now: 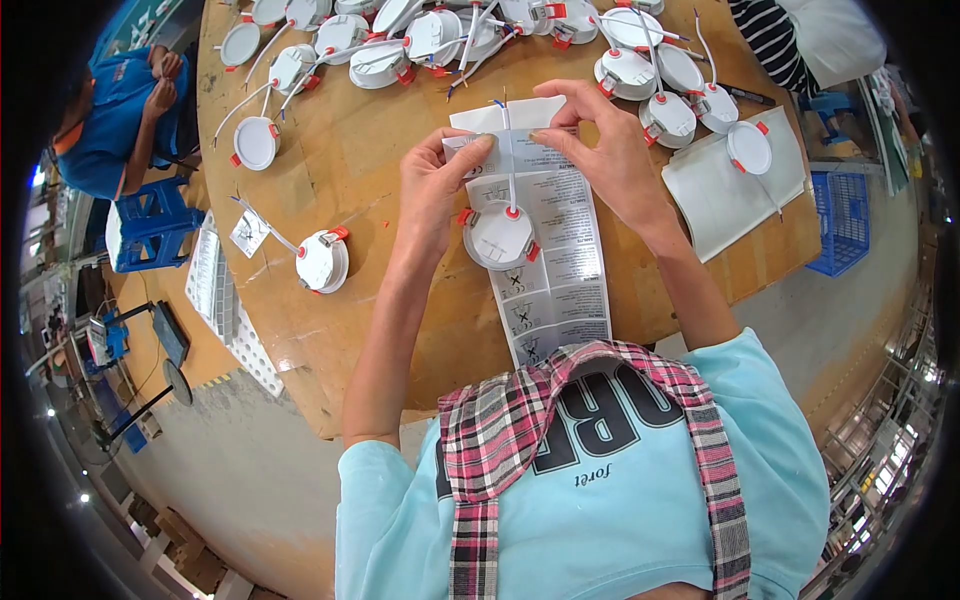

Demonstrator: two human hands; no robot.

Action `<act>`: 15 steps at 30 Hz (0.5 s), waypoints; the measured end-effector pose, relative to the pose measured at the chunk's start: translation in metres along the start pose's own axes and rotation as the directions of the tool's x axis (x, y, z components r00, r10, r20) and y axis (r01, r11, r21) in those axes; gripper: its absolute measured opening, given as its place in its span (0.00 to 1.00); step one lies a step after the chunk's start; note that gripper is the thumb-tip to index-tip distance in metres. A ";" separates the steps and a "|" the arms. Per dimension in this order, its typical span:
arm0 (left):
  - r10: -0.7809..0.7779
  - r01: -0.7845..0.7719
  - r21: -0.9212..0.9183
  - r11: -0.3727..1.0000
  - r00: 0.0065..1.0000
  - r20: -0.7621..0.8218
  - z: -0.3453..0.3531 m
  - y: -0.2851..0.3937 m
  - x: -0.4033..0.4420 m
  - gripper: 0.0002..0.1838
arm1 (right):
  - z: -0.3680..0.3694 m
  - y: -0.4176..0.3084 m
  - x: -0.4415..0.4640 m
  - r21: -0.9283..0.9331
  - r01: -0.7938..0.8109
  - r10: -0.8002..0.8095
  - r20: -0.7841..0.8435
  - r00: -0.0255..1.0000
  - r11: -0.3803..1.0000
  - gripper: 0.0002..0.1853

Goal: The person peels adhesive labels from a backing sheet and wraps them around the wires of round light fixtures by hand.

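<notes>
A long strip of printed silver labels (575, 225) runs from my hands down to the front edge of the table. My left hand (440, 180) pinches the strip's top left part between thumb and finger. At the top right, my right hand (600, 145) has thumb and index finger on the strip's upper edge. A round white lamp (499, 236) with red-tipped clips lies on the strip, its white cable rising between my hands to bare wire ends. Left of my left forearm lies another lamp (321, 263), with a label (249, 233) around its cable.
Several white lamps (433, 38) with cables crowd the table's far side. One lamp (749, 148) rests on white sheets (710, 200) at the right. A seated person in blue (120, 120) is at the left, near a blue stool (155, 225); a striped sleeve (772, 45) shows upper right.
</notes>
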State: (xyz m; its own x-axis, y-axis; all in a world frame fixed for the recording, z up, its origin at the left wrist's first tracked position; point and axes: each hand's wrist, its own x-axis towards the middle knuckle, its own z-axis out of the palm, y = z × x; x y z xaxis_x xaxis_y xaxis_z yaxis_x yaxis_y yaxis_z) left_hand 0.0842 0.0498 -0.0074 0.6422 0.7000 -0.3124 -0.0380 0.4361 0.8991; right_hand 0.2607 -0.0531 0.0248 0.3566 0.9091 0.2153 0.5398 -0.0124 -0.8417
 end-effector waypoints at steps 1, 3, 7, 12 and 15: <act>-0.002 0.002 -0.005 1.000 1.000 -0.002 0.000 0.000 0.000 0.10 | 0.000 0.000 0.000 -0.002 -0.002 0.002 -0.002 1.000 1.000 0.19; -0.007 0.007 -0.015 1.000 1.000 -0.004 0.001 0.001 0.000 0.10 | 0.000 0.000 -0.001 0.008 -0.003 0.003 -0.008 1.000 1.000 0.19; -0.006 0.006 -0.028 1.000 1.000 0.002 0.000 -0.001 0.000 0.09 | 0.001 0.000 -0.002 0.027 -0.016 0.016 -0.011 1.000 1.000 0.19; -0.011 0.012 -0.043 0.999 1.000 0.019 0.000 -0.001 0.000 0.09 | 0.002 0.001 -0.002 0.024 -0.014 0.014 -0.023 1.000 1.000 0.19; -0.008 0.010 -0.058 0.998 1.000 0.027 0.000 -0.001 0.000 0.08 | 0.003 0.002 -0.002 0.033 -0.014 0.015 -0.028 1.000 0.999 0.19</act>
State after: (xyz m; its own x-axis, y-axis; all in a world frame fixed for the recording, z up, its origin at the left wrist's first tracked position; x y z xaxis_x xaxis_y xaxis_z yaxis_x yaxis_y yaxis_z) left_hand 0.0843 0.0495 -0.0084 0.6631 0.6808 -0.3111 -0.0759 0.4747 0.8769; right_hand 0.2589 -0.0542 0.0213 0.3857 0.8969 0.2162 0.5094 -0.0116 -0.8605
